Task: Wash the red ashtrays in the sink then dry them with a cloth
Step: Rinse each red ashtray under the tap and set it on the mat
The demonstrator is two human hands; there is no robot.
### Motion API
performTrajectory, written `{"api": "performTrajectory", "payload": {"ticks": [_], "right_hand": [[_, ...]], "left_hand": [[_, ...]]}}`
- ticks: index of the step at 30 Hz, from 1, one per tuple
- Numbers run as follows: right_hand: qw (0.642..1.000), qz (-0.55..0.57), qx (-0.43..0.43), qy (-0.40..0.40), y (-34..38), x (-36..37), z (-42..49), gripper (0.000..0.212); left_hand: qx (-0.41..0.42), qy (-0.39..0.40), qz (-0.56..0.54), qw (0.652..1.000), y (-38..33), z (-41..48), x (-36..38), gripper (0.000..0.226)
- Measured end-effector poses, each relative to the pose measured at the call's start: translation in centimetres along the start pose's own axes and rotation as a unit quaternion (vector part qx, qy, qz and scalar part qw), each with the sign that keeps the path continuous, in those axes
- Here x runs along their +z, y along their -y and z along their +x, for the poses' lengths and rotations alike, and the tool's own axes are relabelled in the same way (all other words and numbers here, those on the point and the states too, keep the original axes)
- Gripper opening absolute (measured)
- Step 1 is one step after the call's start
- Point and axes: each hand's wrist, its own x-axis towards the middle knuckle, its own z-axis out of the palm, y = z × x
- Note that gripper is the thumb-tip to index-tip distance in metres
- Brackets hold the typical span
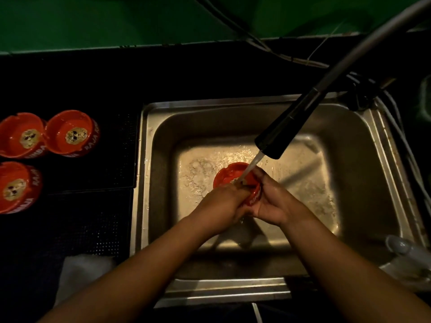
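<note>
Over the steel sink (363, 141) I hold a red ashtray (227, 174) under the water running from the black tap spout (283, 134). My left hand (219, 208) grips its near left side, with fingers over the rim. My right hand (275, 201) grips its right side, thumb on the rim by the stream. Three more red ashtrays stand on the dark counter at left: one (22, 135), another (72, 134) touching it, and a third (17, 186) nearer to me. A pale cloth (81, 273) lies on the counter near the front left.
The tap's grey hose (363, 45) arcs in from the top right. Cables (268, 46) run along the back of the counter under a green wall. A pale object (403, 250) sits at the sink's front right corner. Foamy water covers the sink floor.
</note>
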Motion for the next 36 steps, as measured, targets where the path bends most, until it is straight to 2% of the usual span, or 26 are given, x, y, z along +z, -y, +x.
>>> {"api": "performTrajectory", "payload": {"ticks": [3,5,9,13,18,21,23,25,26,28,29,30,31,33,34,36], "right_hand": [[1.0,-0.013,-0.009,-0.024,-0.5,-0.1,-0.3,0.037],[0.999,0.001,-0.018,-0.032,-0.8,-0.2,-0.4,0.04],[0.996,0.053,-0.042,-0.05,-1.0,-0.6,-0.1,0.044],[0.992,0.071,-0.064,-0.077,-1.0,-0.9,0.1,0.042],[0.995,0.058,-0.034,-0.079,-1.9,0.3,-0.1,0.043],[0.994,0.074,-0.046,-0.071,-2.3,0.5,-0.1,0.046],[0.993,0.077,-0.066,-0.056,-2.4,0.6,-0.3,0.04],[0.993,0.042,-0.093,-0.058,-2.4,1.4,-0.6,0.024],[0.991,-0.005,-0.115,-0.075,-2.2,1.9,-0.7,0.017],[0.966,-0.129,-0.183,-0.128,-2.0,2.5,-0.3,0.02],[0.94,-0.206,-0.224,-0.155,-1.8,2.8,-0.2,0.024],[0.903,-0.292,-0.264,-0.173,-1.6,3.1,-0.3,0.029],[0.855,-0.381,-0.302,-0.182,-1.4,3.1,-0.5,0.036],[0.757,-0.533,-0.343,-0.159,-0.9,2.8,-0.8,0.05],[0.716,-0.591,-0.346,-0.133,-0.8,2.8,-1.2,0.055],[0.634,-0.687,-0.343,-0.087,-1.1,2.7,-1.9,0.064]], "left_hand": [[0.028,0.047,0.085,0.995,0.7,0.2,0.3,0.061],[0.006,0.065,0.128,0.99,0.6,0.4,0.0,0.073],[-0.07,0.101,0.198,0.972,-0.3,0.0,-0.9,0.073],[-0.1,0.139,0.213,0.962,-0.9,-0.9,-1.0,0.058],[-0.045,0.089,0.133,0.986,-0.9,-0.7,-0.3,0.046],[-0.029,-0.028,-0.012,0.999,0.1,-0.7,0.5,0.048],[-0.086,-0.102,-0.134,0.982,1.3,-0.4,0.7,0.042],[-0.16,-0.153,-0.263,0.939,2.2,0.0,0.7,0.039],[-0.192,-0.167,-0.343,0.904,2.4,0.3,0.6,0.041],[-0.243,-0.173,-0.481,0.824,2.4,0.6,0.5,0.048],[-0.264,-0.162,-0.526,0.792,2.4,0.6,0.5,0.051],[-0.276,-0.138,-0.576,0.757,2.4,0.6,0.4,0.054],[-0.284,-0.104,-0.64,0.706,2.3,0.6,0.5,0.06],[-0.293,-0.043,-0.767,0.57,2.1,0.8,0.2,0.073],[-0.293,-0.031,-0.801,0.521,2.1,0.9,-0.1,0.077],[-0.292,-0.023,-0.828,0.479,2.5,1.4,-0.8,0.074]]}}
